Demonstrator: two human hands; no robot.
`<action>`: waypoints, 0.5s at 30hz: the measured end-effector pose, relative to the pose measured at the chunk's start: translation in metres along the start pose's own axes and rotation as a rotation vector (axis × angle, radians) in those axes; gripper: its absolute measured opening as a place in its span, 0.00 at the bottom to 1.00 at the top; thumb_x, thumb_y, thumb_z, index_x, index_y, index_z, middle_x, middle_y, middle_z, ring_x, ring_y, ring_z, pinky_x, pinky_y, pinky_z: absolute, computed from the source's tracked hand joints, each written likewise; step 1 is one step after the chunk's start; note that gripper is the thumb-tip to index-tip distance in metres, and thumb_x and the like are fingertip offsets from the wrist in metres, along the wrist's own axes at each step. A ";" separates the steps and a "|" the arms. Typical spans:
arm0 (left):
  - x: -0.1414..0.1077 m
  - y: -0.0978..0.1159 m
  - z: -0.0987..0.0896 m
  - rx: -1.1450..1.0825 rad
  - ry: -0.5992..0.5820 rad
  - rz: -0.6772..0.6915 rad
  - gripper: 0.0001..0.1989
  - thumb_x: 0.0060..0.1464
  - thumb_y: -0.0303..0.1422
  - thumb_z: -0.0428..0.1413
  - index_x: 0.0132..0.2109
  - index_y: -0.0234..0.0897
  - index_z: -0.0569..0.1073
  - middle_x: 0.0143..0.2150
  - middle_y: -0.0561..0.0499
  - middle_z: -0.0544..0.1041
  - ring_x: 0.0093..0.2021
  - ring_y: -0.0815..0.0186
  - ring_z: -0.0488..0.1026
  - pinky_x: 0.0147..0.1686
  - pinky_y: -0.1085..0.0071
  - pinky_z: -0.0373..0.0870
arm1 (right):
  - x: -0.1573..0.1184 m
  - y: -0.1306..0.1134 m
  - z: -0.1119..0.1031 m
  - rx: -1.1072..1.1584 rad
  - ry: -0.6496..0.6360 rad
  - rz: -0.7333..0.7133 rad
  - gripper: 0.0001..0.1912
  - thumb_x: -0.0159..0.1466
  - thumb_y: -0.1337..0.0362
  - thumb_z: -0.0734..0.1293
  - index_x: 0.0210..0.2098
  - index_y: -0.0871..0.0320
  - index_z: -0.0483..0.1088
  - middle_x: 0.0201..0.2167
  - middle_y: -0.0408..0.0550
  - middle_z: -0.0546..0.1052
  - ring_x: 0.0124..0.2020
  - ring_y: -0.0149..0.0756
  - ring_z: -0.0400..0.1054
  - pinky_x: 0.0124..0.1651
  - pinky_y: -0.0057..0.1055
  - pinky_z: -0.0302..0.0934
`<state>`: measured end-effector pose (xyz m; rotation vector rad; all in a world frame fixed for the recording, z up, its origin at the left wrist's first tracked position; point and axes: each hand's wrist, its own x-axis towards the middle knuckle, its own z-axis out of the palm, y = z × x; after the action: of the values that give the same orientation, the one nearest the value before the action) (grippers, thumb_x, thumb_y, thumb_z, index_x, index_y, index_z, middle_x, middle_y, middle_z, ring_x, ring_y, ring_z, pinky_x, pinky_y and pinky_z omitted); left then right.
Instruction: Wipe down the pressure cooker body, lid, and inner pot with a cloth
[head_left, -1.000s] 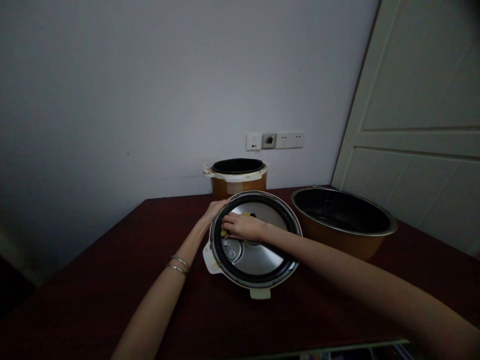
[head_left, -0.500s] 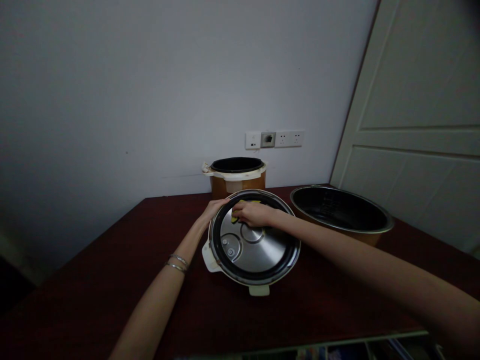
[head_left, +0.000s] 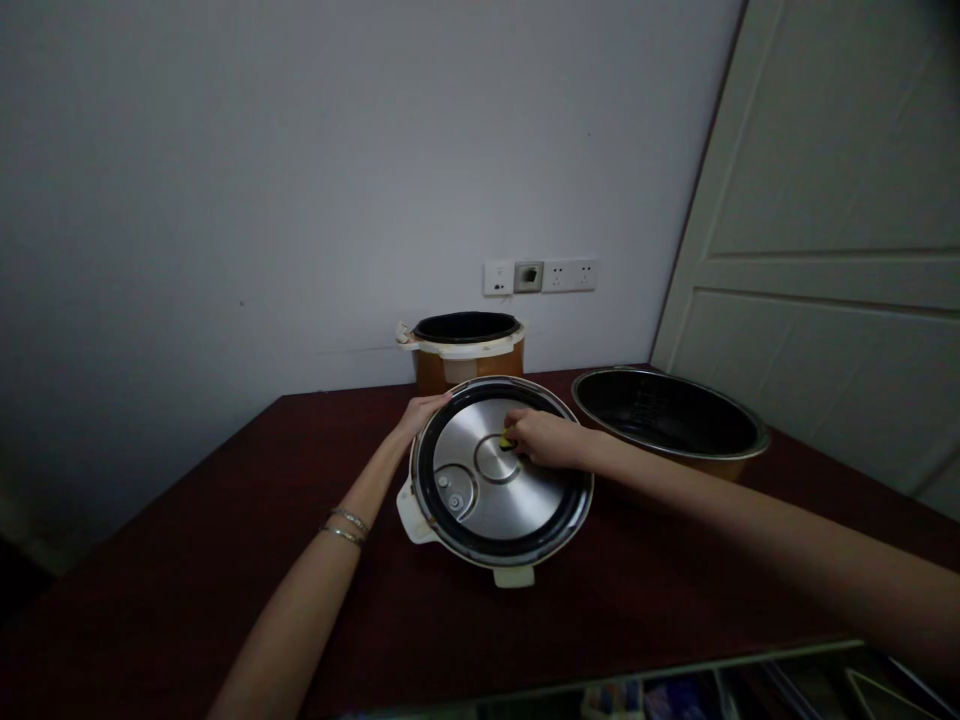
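One lid (head_left: 461, 432); one yellow item (head_left: 507, 440); one cooker body (head_left: 507, 368); one wide pot (head_left: 671, 412); two bracelets (head_left: 342, 533); four wall plates (head_left: 498, 278).

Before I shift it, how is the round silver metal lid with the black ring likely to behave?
The lid is probably stiff: its metal shows no visible bends. It seems tilted, with the left hand at its edge, so it may tip if released. Being smooth and shiny, it could also be slippery.
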<state>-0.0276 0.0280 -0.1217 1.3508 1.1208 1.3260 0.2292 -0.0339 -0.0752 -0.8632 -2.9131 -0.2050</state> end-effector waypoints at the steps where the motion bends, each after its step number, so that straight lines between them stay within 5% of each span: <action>1: 0.001 -0.001 0.000 -0.017 -0.003 -0.010 0.19 0.36 0.44 0.65 0.32 0.32 0.80 0.29 0.48 0.80 0.29 0.64 0.74 0.33 0.70 0.67 | -0.004 -0.002 -0.001 0.006 -0.011 0.005 0.08 0.58 0.73 0.64 0.36 0.65 0.75 0.39 0.56 0.73 0.37 0.38 0.70 0.41 0.29 0.61; 15: -0.009 0.012 0.009 -0.082 0.018 -0.074 0.21 0.34 0.43 0.66 0.33 0.30 0.80 0.29 0.47 0.80 0.28 0.63 0.74 0.34 0.69 0.68 | -0.037 -0.037 0.001 0.164 -0.174 -0.070 0.09 0.55 0.77 0.65 0.33 0.62 0.75 0.38 0.53 0.73 0.43 0.40 0.67 0.45 0.31 0.60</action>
<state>-0.0188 0.0167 -0.1112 1.2290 1.1054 1.3189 0.2398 -0.0846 -0.0844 -0.7905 -3.0686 0.1094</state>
